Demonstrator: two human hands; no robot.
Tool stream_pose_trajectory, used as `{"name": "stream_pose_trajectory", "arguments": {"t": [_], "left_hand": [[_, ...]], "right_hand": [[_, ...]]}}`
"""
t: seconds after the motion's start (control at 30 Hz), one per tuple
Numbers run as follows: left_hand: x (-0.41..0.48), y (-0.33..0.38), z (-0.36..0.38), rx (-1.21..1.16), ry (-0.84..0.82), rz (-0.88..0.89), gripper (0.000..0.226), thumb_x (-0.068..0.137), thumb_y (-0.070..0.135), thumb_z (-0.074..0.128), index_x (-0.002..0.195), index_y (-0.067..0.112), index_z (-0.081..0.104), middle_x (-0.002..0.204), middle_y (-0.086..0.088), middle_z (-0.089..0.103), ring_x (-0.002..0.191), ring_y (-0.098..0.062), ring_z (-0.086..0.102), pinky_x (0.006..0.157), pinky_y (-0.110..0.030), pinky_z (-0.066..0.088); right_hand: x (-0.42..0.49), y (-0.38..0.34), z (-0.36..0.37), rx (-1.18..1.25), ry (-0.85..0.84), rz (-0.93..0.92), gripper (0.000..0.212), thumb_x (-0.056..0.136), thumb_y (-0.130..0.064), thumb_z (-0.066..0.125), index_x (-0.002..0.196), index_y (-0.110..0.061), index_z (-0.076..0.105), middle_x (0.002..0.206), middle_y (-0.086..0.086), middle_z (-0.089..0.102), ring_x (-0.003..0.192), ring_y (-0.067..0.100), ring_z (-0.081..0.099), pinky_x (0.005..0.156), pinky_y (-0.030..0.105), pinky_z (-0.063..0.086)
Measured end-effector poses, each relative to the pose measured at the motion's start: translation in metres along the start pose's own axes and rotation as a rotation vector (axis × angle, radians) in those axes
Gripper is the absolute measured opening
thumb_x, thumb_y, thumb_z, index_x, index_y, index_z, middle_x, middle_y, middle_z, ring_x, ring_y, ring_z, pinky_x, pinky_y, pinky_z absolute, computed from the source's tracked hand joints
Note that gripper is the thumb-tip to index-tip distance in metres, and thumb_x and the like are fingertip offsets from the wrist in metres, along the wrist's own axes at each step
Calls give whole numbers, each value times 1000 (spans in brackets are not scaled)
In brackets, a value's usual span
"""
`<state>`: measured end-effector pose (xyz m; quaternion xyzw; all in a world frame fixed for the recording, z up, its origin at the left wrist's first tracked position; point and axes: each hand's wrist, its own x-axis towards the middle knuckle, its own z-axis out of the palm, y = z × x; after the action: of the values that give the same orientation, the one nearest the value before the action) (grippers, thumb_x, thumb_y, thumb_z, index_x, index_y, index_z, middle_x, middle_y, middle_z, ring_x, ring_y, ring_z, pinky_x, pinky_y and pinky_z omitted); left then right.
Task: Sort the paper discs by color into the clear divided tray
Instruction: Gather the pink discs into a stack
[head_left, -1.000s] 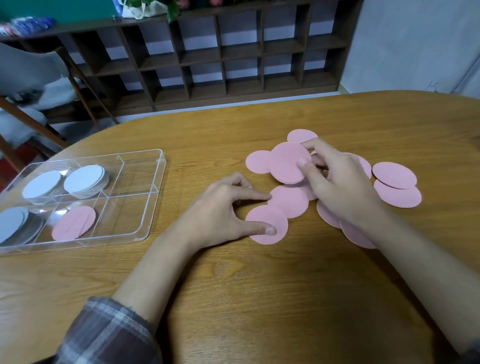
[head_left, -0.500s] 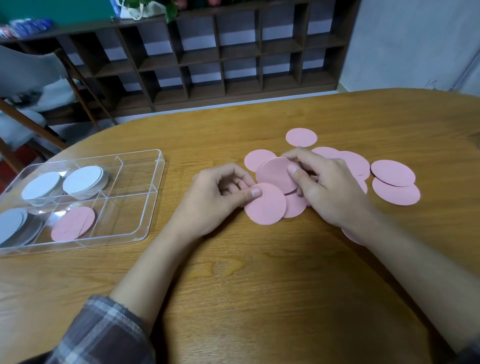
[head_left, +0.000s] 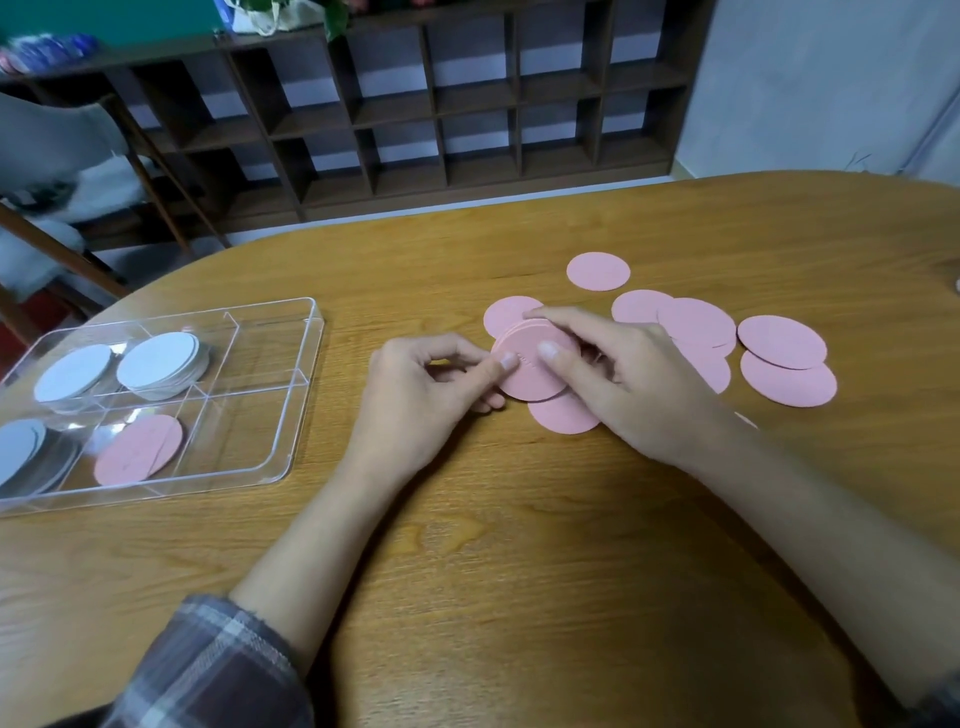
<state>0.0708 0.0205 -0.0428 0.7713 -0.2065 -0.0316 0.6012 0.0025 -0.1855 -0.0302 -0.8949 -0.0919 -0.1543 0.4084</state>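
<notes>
- At the middle of the wooden table (head_left: 519, 571), both hands hold 1 small stack of pink discs (head_left: 530, 374), over another pink disc (head_left: 563, 418) that lies flat.
- The left hand (head_left: 431, 384) pinches the stack's left edge between thumb and curled fingers.
- The right hand (head_left: 623, 384) grips the right side, thumb on top and index finger curved along the far rim.
- Well apart to the left sits the clear divided tray (head_left: 305, 384). Its near middle compartment holds sorted pink discs (head_left: 137, 449); 3 other compartments hold white discs (head_left: 161, 361).
- Loose pink discs (head_left: 784, 364) lie to the right of the hands, some overlapping.
- The step looks like gathering. It probably goes best if the edges are squared with both hands first, because thin paper slides.
- Light thumb pressure should avoid creases, and the stack belongs flat on the tray's pink pile.
</notes>
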Motion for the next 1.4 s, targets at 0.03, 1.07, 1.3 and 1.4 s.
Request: {"name": "stream_pose_trajectory", "arguments": {"t": [0.03,1.07,1.3,1.4], "left_hand": [[-1,1,1,-3,2,-8,14,88,27,85,80,15,81,71,-10,77,70,-34,77,78,-56,64],[-10,-3,11,791,-230,514,50,94,65,59,104,20,79,109,12,75,101,-17,63,87,-43,52],[-12,9,7,726,-104,611,17,108,25,56,110,13,69,95,0,71,87,-23,63,77,-39,53],[-11,7,5,718,-35,582,14,104,21,61,105,10,68,91,-2,70,83,-23,64,75,-41,54]], "right_hand": [[0,2,0,-11,3,3,35,105,-32,56,140,-30,62,83,9,70,72,19,59,69,38,46],[6,18,-14,-110,160,69,20,107,-20,47,120,-20,63,80,-8,63,81,16,60,76,40,47],[4,7,-10,-58,103,65,30,108,-16,45,125,-28,66,91,-16,67,89,3,63,72,12,43],[2,2,-9,-30,74,58,32,108,-13,44,125,-26,68,82,-15,65,84,3,62,68,7,42]]}}
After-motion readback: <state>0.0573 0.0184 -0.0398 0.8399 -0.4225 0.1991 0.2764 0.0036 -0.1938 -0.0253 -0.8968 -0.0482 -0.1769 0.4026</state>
